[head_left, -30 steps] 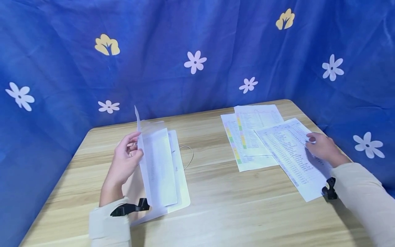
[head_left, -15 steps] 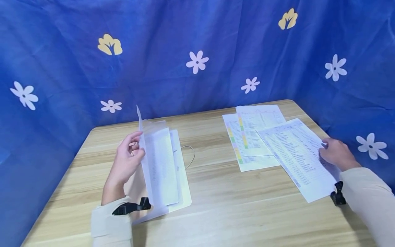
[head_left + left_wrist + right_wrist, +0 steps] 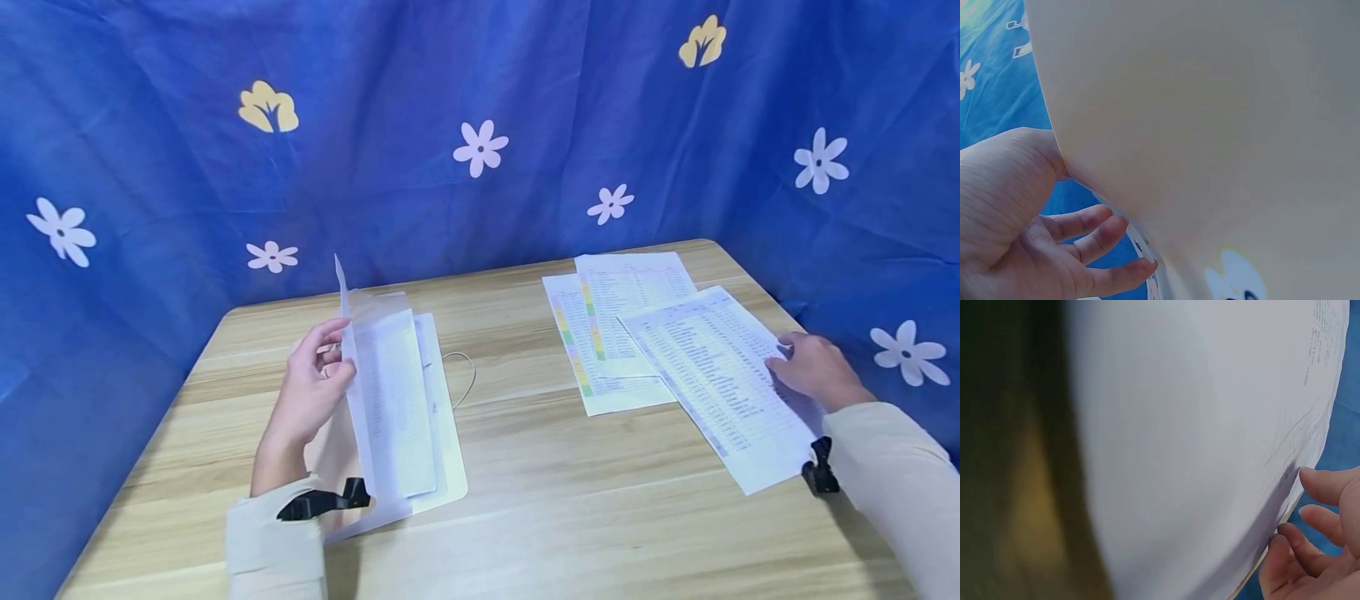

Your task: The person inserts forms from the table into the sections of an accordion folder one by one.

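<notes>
On the left, a pale document folder [image 3: 452,471] stands partly opened, its cover lifted upright. My left hand [image 3: 303,400] pinches the cover's edge between thumb and fingers. Inside the folder lies a white paper sheet [image 3: 408,400] with faint print. In the left wrist view the plain outer face of the folder cover [image 3: 1197,112] fills most of the picture, and several fingers lie along its edge. Over on the right, my right hand [image 3: 817,371] pinches the right edge of a printed sheet [image 3: 712,392]. The right wrist view has the thumb on top of this sheet [image 3: 1210,425].
Two printed sheets with coloured side strips, an upper one [image 3: 637,292] and a lower one [image 3: 566,333], overlap at the back right, partly under the held sheet. A thin cord loop [image 3: 471,375] sticks out beside the folder. Blue flowered curtain [image 3: 420,167] surrounds the wooden table [image 3: 540,517].
My right hand has slid outward from over the printed sheet to its right edge and taken hold there; the sheet has then shifted slightly left. The left hand keeps its hold on the folder cover.
</notes>
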`<action>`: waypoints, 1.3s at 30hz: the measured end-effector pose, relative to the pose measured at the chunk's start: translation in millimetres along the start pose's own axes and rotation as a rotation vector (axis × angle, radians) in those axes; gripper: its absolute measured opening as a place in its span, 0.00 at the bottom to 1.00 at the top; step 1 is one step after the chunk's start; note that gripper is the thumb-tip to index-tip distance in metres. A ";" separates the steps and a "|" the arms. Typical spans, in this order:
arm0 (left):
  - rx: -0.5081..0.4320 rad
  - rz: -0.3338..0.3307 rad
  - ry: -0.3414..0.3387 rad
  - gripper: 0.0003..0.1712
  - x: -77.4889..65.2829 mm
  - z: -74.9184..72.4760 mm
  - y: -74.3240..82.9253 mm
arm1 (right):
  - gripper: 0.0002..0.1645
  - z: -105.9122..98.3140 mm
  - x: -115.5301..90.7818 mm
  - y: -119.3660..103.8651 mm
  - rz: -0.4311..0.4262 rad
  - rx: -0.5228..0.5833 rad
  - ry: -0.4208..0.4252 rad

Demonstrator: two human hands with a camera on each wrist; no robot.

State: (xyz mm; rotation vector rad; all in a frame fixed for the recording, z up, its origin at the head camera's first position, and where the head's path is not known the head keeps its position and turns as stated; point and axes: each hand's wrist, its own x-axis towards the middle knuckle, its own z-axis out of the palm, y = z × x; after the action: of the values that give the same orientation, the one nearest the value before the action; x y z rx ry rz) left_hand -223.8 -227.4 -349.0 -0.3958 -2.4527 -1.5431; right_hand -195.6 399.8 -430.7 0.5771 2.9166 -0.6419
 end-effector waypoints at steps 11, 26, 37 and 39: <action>-0.001 -0.012 0.009 0.32 -2.6 0.0 2.2 | 0.37 -1.9 -0.8 -3.4 -0.006 -0.014 -0.002; 0.005 -0.021 0.009 0.33 -1.4 -0.3 2.9 | 0.40 -1.3 -0.8 -5.0 0.012 0.024 -0.026; -0.001 -0.027 0.010 0.33 -0.6 0.5 2.3 | 0.43 -1.3 -4.9 -6.3 -0.007 0.063 -0.045; 0.000 -0.027 0.009 0.32 -0.8 0.9 3.0 | 0.43 -1.3 -4.7 -6.1 -0.022 0.056 -0.029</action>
State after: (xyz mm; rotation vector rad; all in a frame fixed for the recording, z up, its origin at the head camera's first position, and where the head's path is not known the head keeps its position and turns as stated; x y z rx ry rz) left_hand -222.0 -225.4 -347.2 -0.3556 -2.4610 -1.5522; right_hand -193.6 393.7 -426.4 0.5372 2.8908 -0.7309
